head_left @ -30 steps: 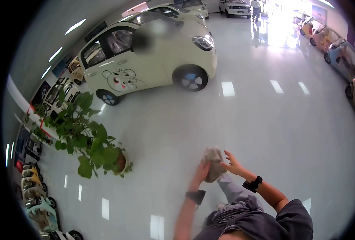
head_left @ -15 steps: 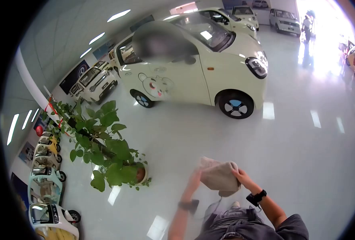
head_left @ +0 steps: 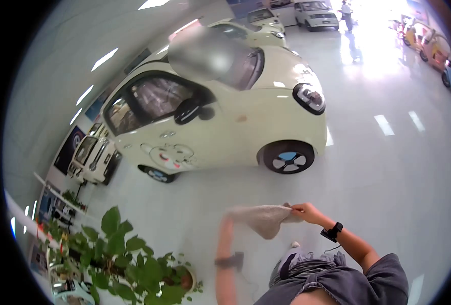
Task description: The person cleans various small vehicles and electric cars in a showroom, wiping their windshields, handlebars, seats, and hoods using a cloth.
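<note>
A grey-beige cloth (head_left: 267,222) is stretched between my two hands in front of my body, its middle sagging to a rounded point. My right hand (head_left: 310,213) pinches the bunched right end with thumb and fingers. My left hand (head_left: 227,219) is at the other end, smeared by motion; the cloth runs up to it and is held level there, though single fingers cannot be made out. Beyond the cloth stands a small cream car (head_left: 225,134) with a cartoon face on its door. Neither hand touches the car.
A potted leafy plant (head_left: 139,264) stands at lower left. The car's front wheel (head_left: 289,156) is just past my hands. More vehicles stand behind, including a white van (head_left: 317,15), with small three-wheelers (head_left: 434,47) at right. A person (head_left: 346,16) is near the bright doorway.
The cloth went from a folded bundle to a stretched-out strip as my hands moved apart. The car appears nearer, and the plant sits lower in view.
</note>
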### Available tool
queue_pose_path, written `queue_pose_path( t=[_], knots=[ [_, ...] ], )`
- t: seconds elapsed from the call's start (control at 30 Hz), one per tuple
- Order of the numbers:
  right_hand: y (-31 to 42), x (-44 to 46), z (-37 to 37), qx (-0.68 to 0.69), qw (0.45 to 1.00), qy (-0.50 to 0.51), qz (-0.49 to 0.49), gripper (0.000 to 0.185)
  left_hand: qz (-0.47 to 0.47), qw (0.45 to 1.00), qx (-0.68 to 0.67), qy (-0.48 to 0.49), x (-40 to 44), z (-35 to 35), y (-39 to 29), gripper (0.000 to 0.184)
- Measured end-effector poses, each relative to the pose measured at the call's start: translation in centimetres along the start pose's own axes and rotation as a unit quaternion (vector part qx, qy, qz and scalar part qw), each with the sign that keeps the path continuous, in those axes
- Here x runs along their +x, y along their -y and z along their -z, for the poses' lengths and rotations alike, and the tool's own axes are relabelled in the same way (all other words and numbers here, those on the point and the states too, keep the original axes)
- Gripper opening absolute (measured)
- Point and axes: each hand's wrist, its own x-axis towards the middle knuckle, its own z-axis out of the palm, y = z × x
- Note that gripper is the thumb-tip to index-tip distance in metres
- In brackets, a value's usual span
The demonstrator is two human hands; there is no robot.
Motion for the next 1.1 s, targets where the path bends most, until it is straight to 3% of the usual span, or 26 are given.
queue_pose_path(
  t=[0.07,0.13,0.2,0.27,0.37,0.47,0.57,0.67,0.73,0.87,0.97,1.1],
  knots=[
    [0.2,3.7,3.3,0.0,0.993,-0.103,0.05,0.018,-0.061,0.995,-0.016,0.077,7.6,-2.6,-1.7,0.028],
    [-0.5,6.7,6.7,-0.031,0.972,-0.208,0.101,0.017,-0.085,0.992,0.042,0.085,14.6,-6.6,-1.6,0.027],
    [-2.3,9.4,10.6,-0.073,0.946,-0.306,0.077,0.015,-0.09,0.982,0.126,0.105,18.7,-9.0,-2.6,0.026],
    [-3.0,11.3,14.2,-0.284,0.862,-0.41,0.089,0.012,-0.108,0.961,0.216,0.133,23.2,-12.3,-6.6,0.028],
    [-4.9,16.2,19.8,-0.252,0.89,-0.38,-0.001,0.011,-0.224,0.934,0.228,0.158,29.8,-16.7,-9.2,0.023],
    [-5.7,21.9,24.3,-0.168,0.907,-0.385,-0.026,0.011,-0.262,0.928,0.24,0.11,36.0,-19.6,-8.6,0.019],
    [-6.2,28.6,28.4,-0.031,0.932,-0.357,-0.06,0.014,-0.105,0.942,0.309,0.071,41.0,-21.2,-10.6,0.018],
    [-8.6,37.2,31.2,0.002,0.922,-0.384,0.047,0.016,-0.111,0.983,0.144,0.027,49.5,-22.9,-8.4,0.017],
    [-6.3,41.5,33.3,-0.047,0.904,-0.42,0.06,0.025,-0.142,0.972,0.188,-0.022,52.9,-24.2,-10.9,0.018],
    [-5.3,49.4,36.8,-0.108,0.915,-0.353,0.163,0.061,-0.242,0.931,0.229,-0.151,59.0,-28.2,-11.7,0.029],
    [-5.5,52.2,37.3,-0.136,0.939,-0.302,0.089,0.073,-0.261,0.878,0.397,-0.059,61.6,-31.6,-11.2,0.046],
    [-8.9,55.7,38.8,-0.207,0.94,-0.27,0.015,0.077,-0.249,0.837,0.487,0.015,67.1,-35.4,-7.3,0.062]
  ],
)
